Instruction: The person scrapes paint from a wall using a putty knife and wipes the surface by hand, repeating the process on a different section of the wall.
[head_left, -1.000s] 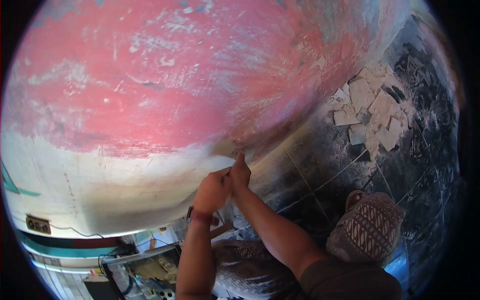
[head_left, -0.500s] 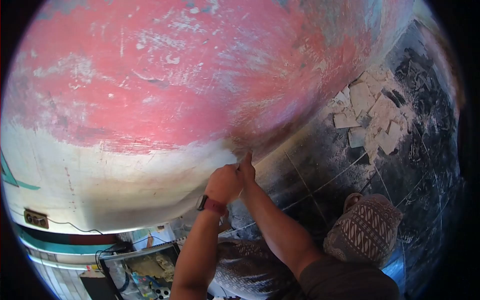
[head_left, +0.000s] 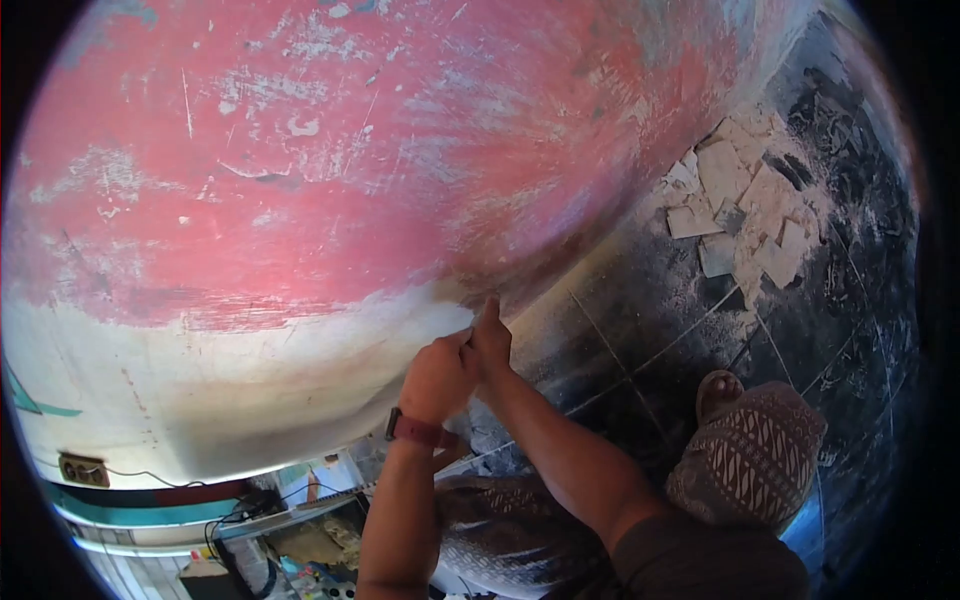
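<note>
A curved-looking wall (head_left: 330,220) with scuffed pink paint above and a whitish band below fills the upper left. My left hand (head_left: 438,378), with a dark watch on a reddish strap (head_left: 424,432) at its wrist, is closed against the whitish band. Touching it, my right hand (head_left: 488,345) is also closed, one digit pointing up along the wall near the paint's lower edge. Whatever the fingers of either hand hold, if anything, is hidden from this angle.
Scraps of pale sheet and dust (head_left: 745,200) lie on the dark tiled floor (head_left: 610,370) at right. My patterned-cloth knee (head_left: 750,455) and a sandaled foot (head_left: 718,392) are below. A wall socket (head_left: 84,470) with a cable and a cluttered glass-fronted case (head_left: 315,545) stand lower left.
The view has shifted slightly, so the wall marks sit further left and more of the foot shows. Both hands stay together at nearly the same spot on the wall, still closed.
</note>
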